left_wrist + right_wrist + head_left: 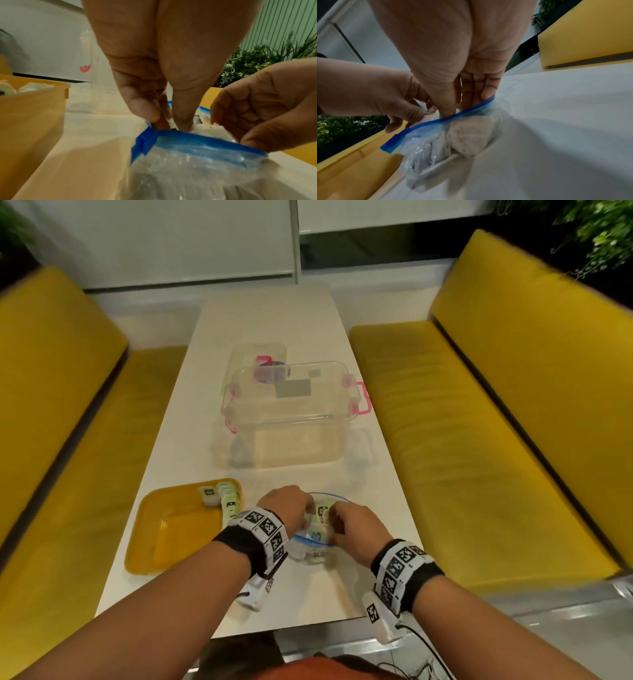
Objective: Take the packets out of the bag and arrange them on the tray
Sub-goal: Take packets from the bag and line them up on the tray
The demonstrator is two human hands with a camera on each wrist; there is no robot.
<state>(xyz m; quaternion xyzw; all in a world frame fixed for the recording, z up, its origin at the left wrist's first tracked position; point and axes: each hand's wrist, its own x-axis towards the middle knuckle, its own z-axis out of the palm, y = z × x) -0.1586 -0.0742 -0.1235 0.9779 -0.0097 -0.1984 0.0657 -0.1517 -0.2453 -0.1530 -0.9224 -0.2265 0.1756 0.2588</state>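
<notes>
Head view, left hand (286, 505) fingers dipped into bag (310, 537), grip unclear, right hand (356, 530) pinching its rim

Open blue-rimmed bag (310, 537) beside yellow tray (161, 529) holding packets (224, 496).

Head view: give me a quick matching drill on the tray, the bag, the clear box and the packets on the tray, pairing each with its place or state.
Things:
1. tray
2. bag
3. clear box
4. packets

Places or states:
A. lined along the tray's far right corner
B. mid-table, beyond the hands, pink latches
C. open, blue zip rim, both hands at its mouth
D. yellow, left of the bag

Pairs: 1-D, 2-C, 3-B, 4-A
</notes>
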